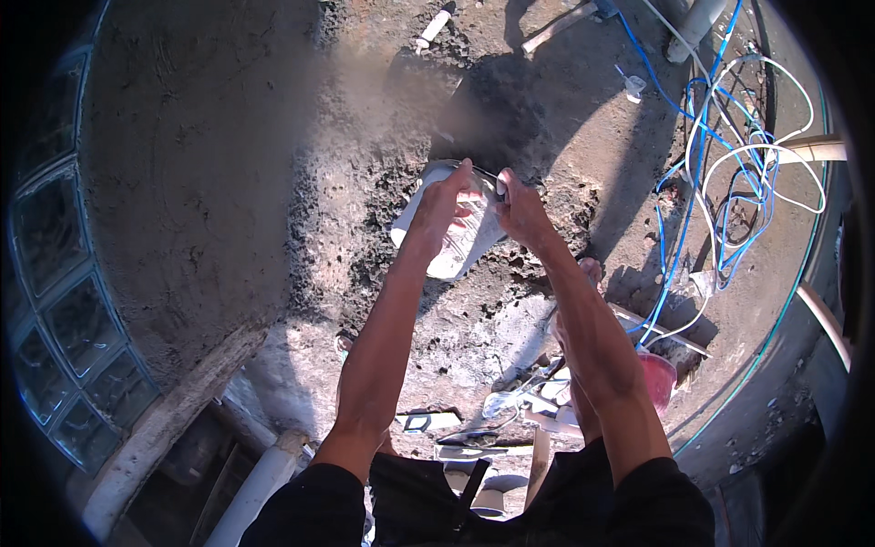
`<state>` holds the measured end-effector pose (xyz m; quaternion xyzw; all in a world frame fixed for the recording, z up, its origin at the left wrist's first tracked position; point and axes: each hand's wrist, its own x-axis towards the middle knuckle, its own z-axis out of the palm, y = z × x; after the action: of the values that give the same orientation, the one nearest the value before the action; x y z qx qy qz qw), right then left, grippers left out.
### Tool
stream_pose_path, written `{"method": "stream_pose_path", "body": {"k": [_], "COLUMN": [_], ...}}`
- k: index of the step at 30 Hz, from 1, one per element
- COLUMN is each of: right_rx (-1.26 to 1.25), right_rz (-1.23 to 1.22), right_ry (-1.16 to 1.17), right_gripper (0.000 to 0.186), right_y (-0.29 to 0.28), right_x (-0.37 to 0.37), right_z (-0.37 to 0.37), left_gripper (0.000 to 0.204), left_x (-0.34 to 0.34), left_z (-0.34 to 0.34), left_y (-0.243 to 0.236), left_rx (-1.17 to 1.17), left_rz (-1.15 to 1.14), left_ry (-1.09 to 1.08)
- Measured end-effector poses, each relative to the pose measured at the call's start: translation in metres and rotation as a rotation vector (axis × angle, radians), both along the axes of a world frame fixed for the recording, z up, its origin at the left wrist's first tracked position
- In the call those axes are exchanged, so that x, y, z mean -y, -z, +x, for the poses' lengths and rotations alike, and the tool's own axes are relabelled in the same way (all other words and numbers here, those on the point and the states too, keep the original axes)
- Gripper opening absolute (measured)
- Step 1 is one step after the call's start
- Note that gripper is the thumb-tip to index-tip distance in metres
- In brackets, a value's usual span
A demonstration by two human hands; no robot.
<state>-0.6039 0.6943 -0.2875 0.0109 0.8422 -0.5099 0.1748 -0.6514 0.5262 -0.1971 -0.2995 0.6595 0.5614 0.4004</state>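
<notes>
In front of me both arms reach out to a white plastic bucket (471,239), which is tilted over the rough, rubble-strewn ground. My left hand (444,211) is closed on the left part of its far rim, some fingers showing against the white wall. On the right part of the same rim, my right hand (521,210) is closed too. The bucket's inside is hidden from me. Just beyond it lies a dark patch (497,109); whether it is shadow or wet material I cannot tell.
Blue and white cables (729,173) tangle at the right. A red container (658,383) stands by my right forearm. Glass blocks (56,228) border a grey mortar surface (200,182) at the left. Below are a white pipe (260,492) and scattered tools. A white roller-shaped piece (434,29) lies far ahead.
</notes>
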Motion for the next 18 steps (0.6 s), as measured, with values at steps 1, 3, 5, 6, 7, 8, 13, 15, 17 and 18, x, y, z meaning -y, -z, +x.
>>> {"method": "stream_pose_path", "body": {"k": [1,3,5,6,7,8,13,15,17,18], "right_rx": [0.065,0.068,0.17,0.116,0.107,0.12,0.224,0.127,0.087,0.149], "right_rz": [0.013,0.004,-0.006,-0.047,-0.043,-0.002,0.073,0.114,0.263,0.245], "right_ry": [-0.006,0.012,0.081,0.082,0.151,0.234,0.354,0.401,0.439,0.392], "right_gripper": [0.029,0.028,0.026,0.026,0.026,0.027,0.035,0.035,0.036,0.036], "right_y": [0.005,0.012,0.017,0.019,0.021,0.023,0.029,0.03,0.029,0.028], "right_x": [-0.009,-0.021,-0.025,-0.024,-0.021,-0.018,0.001,0.005,0.009,0.011], "right_z": [-0.002,-0.001,0.005,0.009,0.012,0.015,0.017,0.013,0.006,0.003], "left_gripper": [0.076,0.053,0.056,0.055,0.066,0.066,0.085,0.08,0.079,0.078], "left_x": [0.005,0.031,0.064,0.078,0.094,0.099,0.086,0.078,0.076,0.076], "left_z": [0.009,0.054,0.095,0.112,0.131,0.143,0.177,0.171,0.159,0.153], "left_y": [0.001,-0.005,0.005,0.018,0.027,0.043,0.093,0.102,0.106,0.109], "left_rx": [-0.007,-0.441,-0.55,-0.426,-0.253,-0.33,0.158,0.113,0.084,0.064], "left_rz": [0.005,-0.343,-0.521,-0.568,-0.424,-0.398,0.003,0.061,0.119,0.139], "left_ry": [-0.006,-0.095,-0.156,-0.263,-0.363,-0.352,-0.947,-0.986,-1.003,-1.071]}}
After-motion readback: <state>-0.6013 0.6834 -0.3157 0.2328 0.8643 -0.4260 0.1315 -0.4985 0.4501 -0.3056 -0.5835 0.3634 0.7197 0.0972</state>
